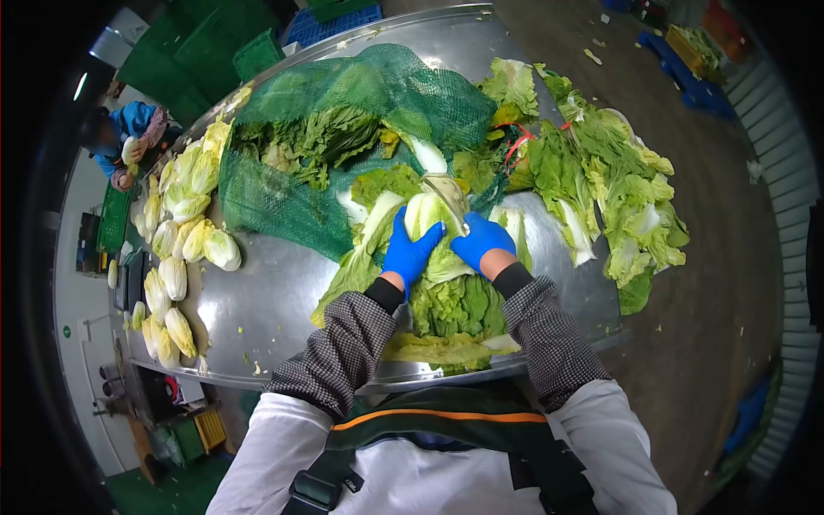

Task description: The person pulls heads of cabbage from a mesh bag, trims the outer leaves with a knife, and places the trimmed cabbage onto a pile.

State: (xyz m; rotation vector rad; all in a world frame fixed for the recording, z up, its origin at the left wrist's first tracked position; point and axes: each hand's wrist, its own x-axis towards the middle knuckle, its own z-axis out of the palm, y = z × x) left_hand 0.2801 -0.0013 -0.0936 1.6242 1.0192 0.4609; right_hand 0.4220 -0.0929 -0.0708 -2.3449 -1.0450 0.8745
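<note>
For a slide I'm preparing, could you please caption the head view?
Left hand holding a cabbage, right hand with a knife at its far end, near green netting.

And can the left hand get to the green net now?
Probably yes: the green net lies close beyond the left hand, with only leaves between. But that hand is on the cabbage, so it would likely let go first.

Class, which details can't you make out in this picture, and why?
All in the head view:
Handle of the knife: hidden inside the right hand.
Underside of the cabbage at the left hand: turned from the camera.
Full contents of the green net: veiled by its mesh.
Lettering on the strap label: too small.
</note>
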